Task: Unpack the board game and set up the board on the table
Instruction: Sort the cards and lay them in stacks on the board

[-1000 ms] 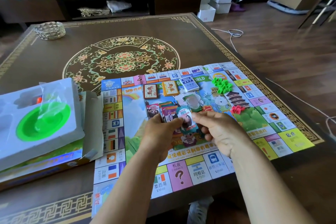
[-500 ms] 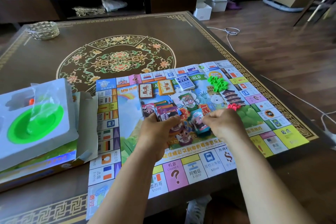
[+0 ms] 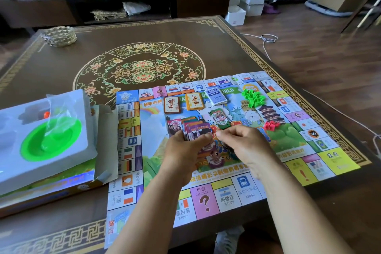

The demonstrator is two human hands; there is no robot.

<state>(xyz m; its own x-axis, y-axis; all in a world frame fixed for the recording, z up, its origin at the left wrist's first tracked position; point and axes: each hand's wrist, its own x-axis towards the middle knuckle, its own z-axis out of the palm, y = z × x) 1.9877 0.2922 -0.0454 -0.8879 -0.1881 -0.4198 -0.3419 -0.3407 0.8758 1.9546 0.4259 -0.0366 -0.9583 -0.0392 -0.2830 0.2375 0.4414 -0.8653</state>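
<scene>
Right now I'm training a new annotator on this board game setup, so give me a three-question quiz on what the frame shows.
1. True or false: the left hand holds a fan of paper money.
2. Which pile lies nearer the board's far right corner: A) the green houses, B) the red pieces?
3. Fill in: the white tray with the green dish sits to the ___ of the board.

Key: 1 true. 2 A. 3 left.

The right hand hovers beside the fan; whether it pinches a note cannot be told.
</scene>
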